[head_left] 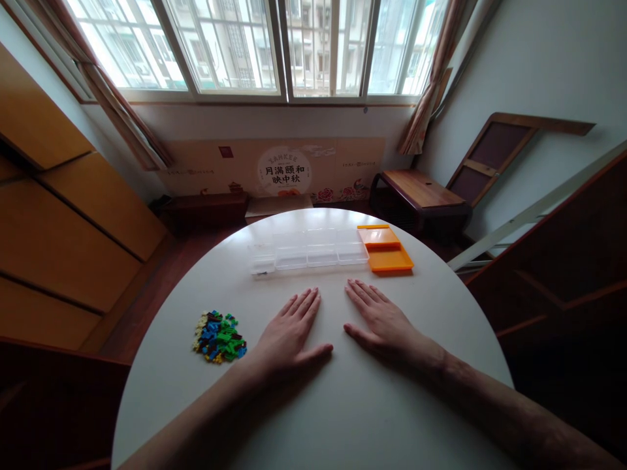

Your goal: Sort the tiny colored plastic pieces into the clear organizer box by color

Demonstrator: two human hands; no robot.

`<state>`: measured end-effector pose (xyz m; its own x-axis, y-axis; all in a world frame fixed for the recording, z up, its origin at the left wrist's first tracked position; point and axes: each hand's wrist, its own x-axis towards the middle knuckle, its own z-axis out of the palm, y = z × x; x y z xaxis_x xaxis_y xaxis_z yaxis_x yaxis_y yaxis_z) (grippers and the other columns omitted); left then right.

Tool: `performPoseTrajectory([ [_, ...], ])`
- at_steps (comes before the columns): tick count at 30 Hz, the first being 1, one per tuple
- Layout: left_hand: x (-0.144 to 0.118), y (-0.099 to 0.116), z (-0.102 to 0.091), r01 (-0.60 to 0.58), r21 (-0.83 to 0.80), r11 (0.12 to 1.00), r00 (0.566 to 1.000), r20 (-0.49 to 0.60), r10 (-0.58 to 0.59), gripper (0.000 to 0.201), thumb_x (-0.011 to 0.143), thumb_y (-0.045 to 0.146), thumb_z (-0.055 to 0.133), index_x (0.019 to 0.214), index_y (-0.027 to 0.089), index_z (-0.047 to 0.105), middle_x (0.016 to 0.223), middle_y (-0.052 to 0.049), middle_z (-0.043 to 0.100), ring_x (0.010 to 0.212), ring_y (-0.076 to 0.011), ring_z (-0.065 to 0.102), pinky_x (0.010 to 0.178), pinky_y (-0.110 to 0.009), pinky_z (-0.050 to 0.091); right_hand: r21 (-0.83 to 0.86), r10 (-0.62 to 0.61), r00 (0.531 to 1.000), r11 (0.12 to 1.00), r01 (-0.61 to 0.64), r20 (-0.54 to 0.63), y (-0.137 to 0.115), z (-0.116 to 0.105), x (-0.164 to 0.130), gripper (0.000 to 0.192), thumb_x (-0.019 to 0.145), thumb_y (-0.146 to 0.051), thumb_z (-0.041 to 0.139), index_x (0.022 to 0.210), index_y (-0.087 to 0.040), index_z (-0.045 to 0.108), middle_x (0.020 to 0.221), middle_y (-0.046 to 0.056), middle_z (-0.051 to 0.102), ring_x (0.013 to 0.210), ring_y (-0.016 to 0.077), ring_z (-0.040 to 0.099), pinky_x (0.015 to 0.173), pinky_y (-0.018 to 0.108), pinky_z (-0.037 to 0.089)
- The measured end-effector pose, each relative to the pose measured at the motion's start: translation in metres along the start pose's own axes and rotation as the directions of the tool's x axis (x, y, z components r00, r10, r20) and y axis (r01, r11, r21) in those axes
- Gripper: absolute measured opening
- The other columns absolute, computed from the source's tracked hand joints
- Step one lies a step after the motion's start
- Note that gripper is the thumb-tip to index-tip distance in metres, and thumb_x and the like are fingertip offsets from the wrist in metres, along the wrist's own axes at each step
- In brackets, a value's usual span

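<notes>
Lighting: daylight from the far window (274, 46), panes blown out white. Table (343, 405) evenly lit, soft shadows under both forearms. Corners left and right dim. Focus sharp centrally; wide-angle bending at edges.

A round white table (353, 418) carries everything here. Both hands lie flat on it, palms down with fingers stretched out: the left hand (289, 336) and the right hand (382, 323) sit side by side near the middle, close but apart. Just left of the left hand, near its wrist, lies a small heap of little building bricks (219, 337) in green, blue, yellow and dark colours. Beyond the fingertips of both hands, toward the far edge, rests a clear plastic compartment box (308, 249), long and low. Touching its right end, past the right hand's fingers, is an orange tray (386, 250).
</notes>
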<state>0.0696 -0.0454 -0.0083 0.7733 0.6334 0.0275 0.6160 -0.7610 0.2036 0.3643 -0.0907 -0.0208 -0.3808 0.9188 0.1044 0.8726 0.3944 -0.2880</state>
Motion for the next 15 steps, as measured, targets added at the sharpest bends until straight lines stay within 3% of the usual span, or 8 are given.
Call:
performPoseTrajectory([
  [4,-0.005,0.001,-0.017,-0.012,-0.026,1.000,1.000,-0.026,0.011,0.097,0.103,0.080,0.048,0.177,0.021,0.028,0.181,-0.014,0.029,0.168,-0.0357,0.032,0.140,-0.053,0.022,0.013,-0.018,1.000,1.000,0.018,-0.011,0.001,-0.001,0.000,0.089,0.108,-0.069,0.048,0.178,-0.019,0.023,0.183,0.014,0.023,0.170,0.0331,0.025,0.140,0.054,0.025],
  [8,-0.031,-0.012,-0.048,0.037,-0.065,0.997,0.993,-0.112,-0.044,0.082,0.107,0.070,0.052,0.174,0.028,0.034,0.174,-0.009,0.047,0.159,-0.0331,0.049,0.135,-0.050,0.038,0.011,-0.018,1.000,1.000,0.018,0.004,0.002,-0.001,-0.001,0.089,0.108,-0.071,0.047,0.177,-0.018,0.025,0.183,0.015,0.024,0.170,0.0336,0.025,0.139,0.055,0.026],
  [12,-0.085,-0.055,-0.068,0.182,-0.042,0.982,0.966,-0.176,-0.187,0.087,0.102,0.072,0.058,0.173,0.029,0.032,0.173,-0.011,0.048,0.154,-0.0374,0.053,0.128,-0.055,0.046,0.022,-0.032,0.999,0.999,0.032,-0.010,0.003,0.001,-0.002,0.088,0.109,-0.070,0.046,0.178,-0.020,0.024,0.183,0.014,0.024,0.170,0.0341,0.026,0.139,0.057,0.025],
  [15,-0.132,-0.096,-0.068,0.266,-0.054,0.963,0.937,-0.223,-0.271,0.096,0.098,0.075,0.063,0.175,0.030,0.025,0.177,-0.011,0.041,0.157,-0.0412,0.049,0.129,-0.059,0.044,0.043,-0.041,0.999,0.998,0.042,-0.030,0.003,0.002,-0.003,0.088,0.109,-0.071,0.047,0.178,-0.021,0.024,0.183,0.014,0.024,0.170,0.0339,0.027,0.139,0.057,0.025],
])
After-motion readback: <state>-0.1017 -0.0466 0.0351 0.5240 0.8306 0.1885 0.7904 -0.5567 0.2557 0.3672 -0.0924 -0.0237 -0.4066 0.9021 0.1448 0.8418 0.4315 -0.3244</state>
